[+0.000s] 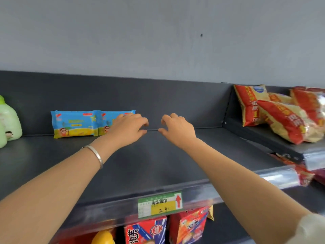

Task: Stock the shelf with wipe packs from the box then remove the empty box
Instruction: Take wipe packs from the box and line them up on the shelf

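Note:
Two blue and yellow wipe packs stand on edge against the back of the dark shelf (158, 161). The left wipe pack (74, 123) is fully in view. The right wipe pack (107, 120) is partly hidden behind my left hand (128, 128). That hand hovers just in front of it with fingers loosely curled and holds nothing. My right hand (177, 128) is a little to the right over bare shelf, fingers also loosely curled, holding nothing. The box is not in view.
A pale green bottle (8, 122) stands at the shelf's far left. Red and yellow snack bags (279, 113) lie on the neighbouring shelf at the right. A price tag (160, 204) sits on the front rail, with snack packets (146, 231) on the shelf below.

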